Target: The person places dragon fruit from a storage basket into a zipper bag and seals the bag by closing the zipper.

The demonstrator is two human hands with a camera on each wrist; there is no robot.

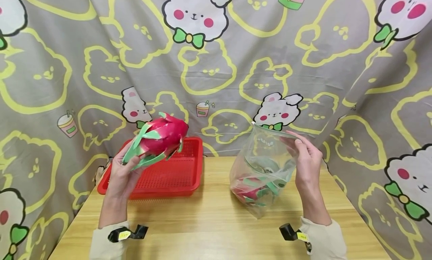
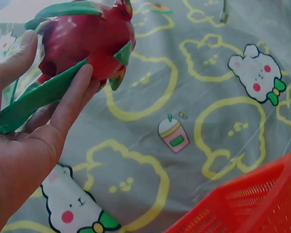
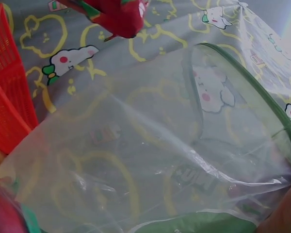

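A pink dragon fruit (image 1: 163,134) with green scales is gripped at its stem end by my left hand (image 1: 125,170), raised above the red basket. In the left wrist view the thumb and fingers lie around the dragon fruit (image 2: 87,43). My right hand (image 1: 308,158) pinches the rim of a clear plastic bag (image 1: 243,162) with a green edge, and the bag's mouth stands open. Inside the bag, low down, lies another dragon fruit (image 1: 248,190). The right wrist view shows the bag (image 3: 111,145) close up, with only a little of the right hand at the edge.
A red perforated plastic basket (image 1: 182,185) stands at the back left of the wooden table (image 1: 202,222); no fruit shows in its visible part. Behind the table hangs a grey patterned curtain (image 1: 216,83), which also runs along both sides.
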